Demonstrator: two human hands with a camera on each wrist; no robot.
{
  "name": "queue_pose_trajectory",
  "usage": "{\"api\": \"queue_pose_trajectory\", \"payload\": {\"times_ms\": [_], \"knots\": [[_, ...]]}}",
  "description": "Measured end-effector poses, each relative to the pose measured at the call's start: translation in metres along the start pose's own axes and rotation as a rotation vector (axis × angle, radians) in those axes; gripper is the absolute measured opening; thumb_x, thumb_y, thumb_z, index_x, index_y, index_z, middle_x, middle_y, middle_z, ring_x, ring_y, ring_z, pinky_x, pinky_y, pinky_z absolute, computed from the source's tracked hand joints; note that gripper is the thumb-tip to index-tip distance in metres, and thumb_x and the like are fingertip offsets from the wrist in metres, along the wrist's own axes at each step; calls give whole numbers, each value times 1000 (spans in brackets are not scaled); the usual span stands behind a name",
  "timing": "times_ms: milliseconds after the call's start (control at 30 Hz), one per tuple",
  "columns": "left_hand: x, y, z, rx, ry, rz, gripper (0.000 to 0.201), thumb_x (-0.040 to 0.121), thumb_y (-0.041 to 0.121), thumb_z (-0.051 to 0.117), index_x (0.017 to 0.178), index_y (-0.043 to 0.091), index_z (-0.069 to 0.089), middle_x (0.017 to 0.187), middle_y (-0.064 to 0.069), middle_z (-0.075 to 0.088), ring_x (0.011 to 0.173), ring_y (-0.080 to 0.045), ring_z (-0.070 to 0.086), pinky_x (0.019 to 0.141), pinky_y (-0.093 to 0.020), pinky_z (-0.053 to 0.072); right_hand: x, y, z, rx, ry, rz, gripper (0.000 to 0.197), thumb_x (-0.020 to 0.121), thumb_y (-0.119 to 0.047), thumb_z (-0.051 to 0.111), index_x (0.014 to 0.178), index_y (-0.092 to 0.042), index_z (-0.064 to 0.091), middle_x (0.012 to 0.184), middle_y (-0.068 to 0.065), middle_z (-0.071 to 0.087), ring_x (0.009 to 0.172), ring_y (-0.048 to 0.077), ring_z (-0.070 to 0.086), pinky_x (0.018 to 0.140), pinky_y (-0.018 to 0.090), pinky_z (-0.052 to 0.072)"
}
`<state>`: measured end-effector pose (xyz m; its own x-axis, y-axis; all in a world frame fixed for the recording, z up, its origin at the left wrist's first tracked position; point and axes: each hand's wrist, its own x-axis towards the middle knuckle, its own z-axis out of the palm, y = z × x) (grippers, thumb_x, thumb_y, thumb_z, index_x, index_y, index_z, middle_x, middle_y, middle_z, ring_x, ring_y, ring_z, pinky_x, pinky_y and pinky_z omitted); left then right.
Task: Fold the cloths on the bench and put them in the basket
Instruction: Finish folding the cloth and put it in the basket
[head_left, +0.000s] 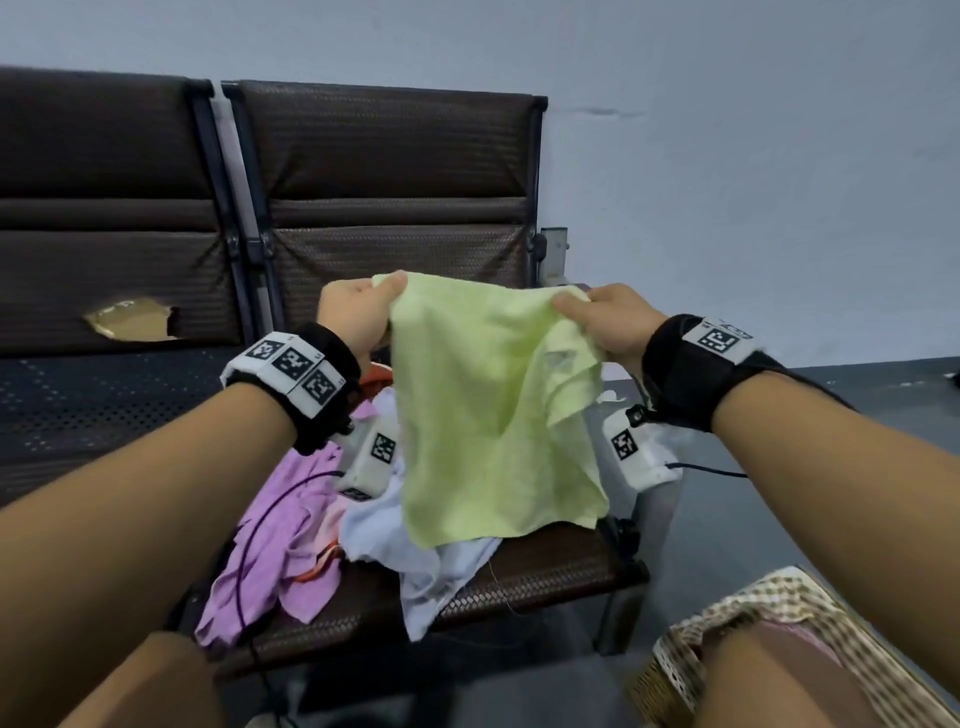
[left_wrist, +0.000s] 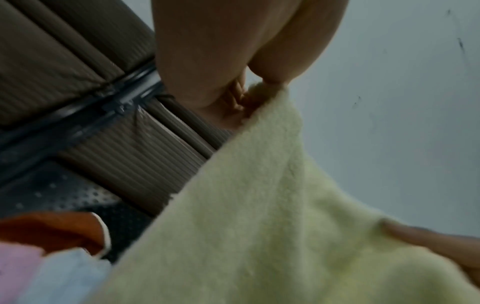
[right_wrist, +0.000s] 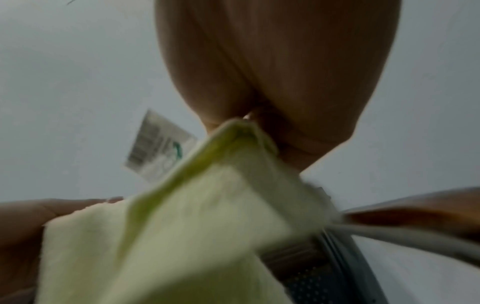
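A pale green cloth (head_left: 483, 410) hangs in the air above the bench seat (head_left: 550, 566), spread between both hands. My left hand (head_left: 363, 306) pinches its top left corner and my right hand (head_left: 597, 312) pinches its top right corner. The left wrist view shows the green cloth (left_wrist: 259, 216) held by the left hand (left_wrist: 249, 90). In the right wrist view the green cloth (right_wrist: 182, 216) is bunched at the right hand (right_wrist: 246, 123). A purple cloth (head_left: 270, 561), a white cloth (head_left: 415, 561) and an orange cloth (head_left: 376, 376) lie on the seat below. The basket (head_left: 670, 660) stands at bottom right.
The bench's brown padded backrests (head_left: 384, 171) stand behind the cloths, one with a torn hole (head_left: 130, 319). A dark perforated seat (head_left: 104, 400) lies to the left. A grey wall is behind, and a grey floor (head_left: 883, 395) to the right. My knee (head_left: 779, 680) covers part of the basket.
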<state>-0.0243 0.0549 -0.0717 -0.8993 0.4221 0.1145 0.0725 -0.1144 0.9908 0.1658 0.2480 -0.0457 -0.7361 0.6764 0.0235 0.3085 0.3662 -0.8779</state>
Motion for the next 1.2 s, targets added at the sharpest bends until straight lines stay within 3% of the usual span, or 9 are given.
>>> {"api": "queue_pose_trajectory", "payload": {"times_ms": [200, 333, 467, 533, 633, 867, 1000, 1100, 1200], "knots": [[-60, 9, 53, -32, -319, 23, 17, 93, 22, 69, 86, 7, 74, 76, -7, 70, 60, -12, 63, 56, -22, 53, -16, -24, 31, 355, -144, 144, 34, 99, -25, 59, 120, 1, 64, 106, 15, 72, 85, 25, 71, 73, 34, 61], [-84, 8, 66, 109, -463, 87, 19, 93, 16, 68, 92, -2, 75, 76, -14, 62, 64, -15, 56, 56, -20, 49, -26, -31, 35, 285, -214, 118, 26, 92, -19, 66, 105, 3, 69, 91, 19, 66, 81, 30, 64, 77, 42, 54], [-76, 11, 55, 43, -333, 30, 18, 88, 8, 61, 101, 3, 73, 88, -12, 71, 71, -19, 65, 63, -27, 51, -26, -26, 29, 204, -227, 67, 22, 91, 3, 48, 104, -7, 63, 96, 18, 58, 87, 29, 56, 79, 42, 45], [-63, 7, 48, 130, -231, 86, 42, 84, -5, 56, 121, 14, 60, 109, -9, 64, 91, -21, 61, 76, -36, 54, -28, -24, 27, 268, -302, 26, 32, 95, 5, 41, 114, -8, 63, 101, 15, 65, 87, 26, 63, 82, 37, 53], [-49, 3, 42, 142, -428, -26, 77, 81, -13, 58, 148, 17, 36, 134, -10, 58, 120, -27, 58, 100, -42, 51, -28, -25, 23, 307, -401, -4, 39, 94, 8, 41, 120, -11, 63, 96, 10, 69, 77, 19, 68, 66, 27, 59], [-22, 9, 37, 89, -560, -21, 5, 91, 13, 69, 96, 14, 67, 102, -8, 72, 91, -21, 68, 82, -34, 53, -13, -16, 0, -173, -309, -98, 34, 83, -40, 77, 106, -15, 73, 104, 4, 76, 95, 22, 72, 94, 44, 57], [-5, 12, 47, 231, -412, 131, 19, 88, 2, 71, 84, 15, 57, 97, -18, 69, 88, -26, 65, 83, -41, 52, 11, -11, -15, -553, -128, -128, 24, 82, -38, 77, 91, -16, 76, 98, -6, 68, 95, 19, 66, 82, 30, 52], [11, 23, 55, 285, -233, 215, 25, 80, 4, 78, 84, 17, 56, 91, -16, 71, 80, -24, 67, 74, -41, 56, 23, -17, -12, -452, 120, -221, 15, 89, -23, 63, 74, -22, 66, 77, -1, 62, 85, 25, 60, 70, 28, 43], [28, 41, 57, 301, -122, 279, 25, 71, 13, 81, 87, 27, 67, 85, 1, 73, 80, -16, 70, 72, -35, 60, 29, -29, -7, -289, 251, -337, 19, 92, -18, 54, 92, -22, 73, 93, 2, 72, 93, 23, 62, 80, 30, 48]]}}
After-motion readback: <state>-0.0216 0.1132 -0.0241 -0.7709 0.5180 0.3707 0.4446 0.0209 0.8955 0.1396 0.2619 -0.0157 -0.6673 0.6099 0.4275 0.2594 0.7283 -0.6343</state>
